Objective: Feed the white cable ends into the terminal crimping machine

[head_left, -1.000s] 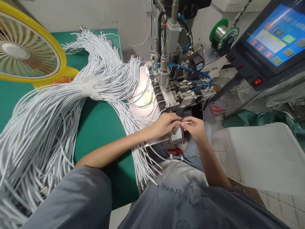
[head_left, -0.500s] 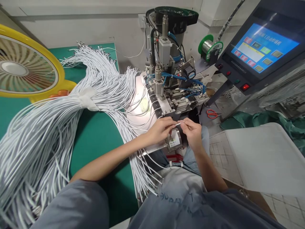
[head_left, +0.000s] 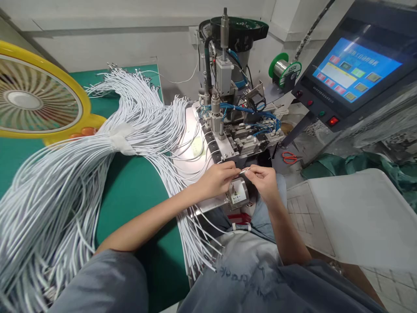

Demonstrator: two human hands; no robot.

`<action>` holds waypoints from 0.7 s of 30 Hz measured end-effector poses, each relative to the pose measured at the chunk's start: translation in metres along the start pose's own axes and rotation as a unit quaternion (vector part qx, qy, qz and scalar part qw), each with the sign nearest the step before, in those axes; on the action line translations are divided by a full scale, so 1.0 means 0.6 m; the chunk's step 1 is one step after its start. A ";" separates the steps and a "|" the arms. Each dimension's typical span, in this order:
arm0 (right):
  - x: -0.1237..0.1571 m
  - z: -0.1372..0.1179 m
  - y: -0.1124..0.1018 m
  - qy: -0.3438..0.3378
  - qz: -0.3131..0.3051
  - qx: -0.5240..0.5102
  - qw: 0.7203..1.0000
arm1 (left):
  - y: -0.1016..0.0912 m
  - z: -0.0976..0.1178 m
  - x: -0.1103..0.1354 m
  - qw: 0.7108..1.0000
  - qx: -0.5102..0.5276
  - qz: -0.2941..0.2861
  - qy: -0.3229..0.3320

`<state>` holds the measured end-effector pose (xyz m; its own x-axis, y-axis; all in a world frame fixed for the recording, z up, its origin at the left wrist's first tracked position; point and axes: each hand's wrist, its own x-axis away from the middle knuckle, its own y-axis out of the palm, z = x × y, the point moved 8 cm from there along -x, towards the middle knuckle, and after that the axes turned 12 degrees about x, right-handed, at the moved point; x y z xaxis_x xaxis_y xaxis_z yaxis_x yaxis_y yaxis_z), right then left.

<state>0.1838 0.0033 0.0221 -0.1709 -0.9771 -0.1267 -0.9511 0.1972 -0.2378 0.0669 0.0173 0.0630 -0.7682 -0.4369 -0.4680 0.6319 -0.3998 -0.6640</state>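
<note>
Between my two hands, in front of the machine, is the end of a white cable (head_left: 243, 171). My left hand (head_left: 219, 177) pinches the cable from the left, its fingers closed. From the right, my right hand (head_left: 263, 179) grips the tip between thumb and forefinger; the exact state of the tip is too small to make out. Just above my hands stands a soldering-type machine (head_left: 233, 141) with metal cylinders and blue air tubes. A large bundle of white cables (head_left: 146, 130), tied with a white wrap (head_left: 123, 138), lies to my left, some ends hanging over the table edge.
A yellow fan (head_left: 85, 104) stands on the green table (head_left: 130, 195) at left. To the right are a control screen (head_left: 356, 71), a solder wire spool (head_left: 282, 67), red-handled scissors (head_left: 289, 157) and a white board (head_left: 361, 213). A round labelled part (head_left: 238, 192) sits below my hands.
My hands stay together at the cable end, with the right fingers shifted slightly on the tip. The tall cylinder's rod on the machine has risen. The camera view has tilted a little.
</note>
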 end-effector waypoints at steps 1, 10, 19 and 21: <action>-0.003 -0.001 -0.001 -0.002 -0.015 0.012 1.000 | 0.001 0.002 0.001 0.999 -0.034 -0.011 0.017; 0.004 0.003 0.001 -0.049 0.042 -0.005 0.998 | -0.008 0.006 0.000 0.998 0.025 0.055 0.012; 0.026 -0.057 0.004 -0.143 0.163 0.315 0.924 | 0.008 0.036 0.008 0.940 -0.318 0.058 0.111; 0.019 -0.055 0.005 -0.133 0.145 0.332 0.922 | 0.011 0.036 0.009 0.927 -0.351 0.054 0.119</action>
<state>0.1703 -0.0100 0.0516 -0.2400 -0.8387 -0.4888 -0.4928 0.5391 -0.6831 0.0690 -0.0052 0.0690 -0.7577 -0.2205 -0.6142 0.5480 0.2961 -0.7823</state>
